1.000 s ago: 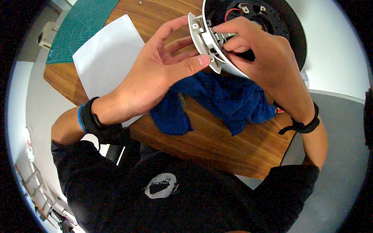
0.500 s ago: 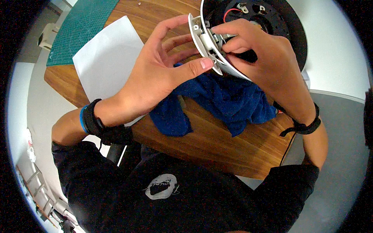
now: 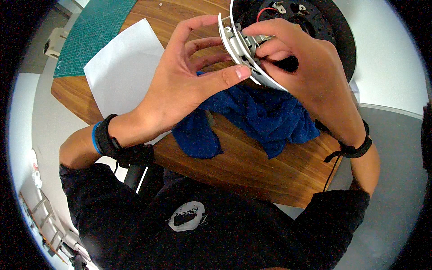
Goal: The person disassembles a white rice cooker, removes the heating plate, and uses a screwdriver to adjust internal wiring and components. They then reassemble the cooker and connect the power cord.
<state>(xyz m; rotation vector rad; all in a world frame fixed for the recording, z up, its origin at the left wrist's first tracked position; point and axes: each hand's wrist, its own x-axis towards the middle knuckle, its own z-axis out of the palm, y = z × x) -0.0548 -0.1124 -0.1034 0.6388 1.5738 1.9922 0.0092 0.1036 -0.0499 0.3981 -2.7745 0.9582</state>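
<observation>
My left hand [image 3: 180, 85] grips a narrow curved white cover [image 3: 223, 36], thumb at its near end and fingers behind its outer face. White and metal fittings show on the cover's inner side. It stands against or very close to the white rim [image 3: 273, 82] of a round appliance housing; whether they touch is unclear. Inside the rim, my right hand [image 3: 310, 60] has its thumb and fingers closed around a small metal part [image 3: 257, 41], mostly hidden by the fingers. The housing's dark interior [image 3: 326, 33] holds metal terminals and a red wire [image 3: 265, 10].
A crumpled blue cloth [image 3: 270, 119] lies beneath my hands on the wooden table [image 3: 252, 175]. To the left are a white paper sheet [image 3: 119, 67] and a green cutting mat [image 3: 90, 42]. A grey surface [image 3: 391, 171] borders the right side.
The white cover has shifted slightly toward the rim, and the gap between them looks narrower. My left thumb has moved a little right with it; my right hand has moved slightly left.
</observation>
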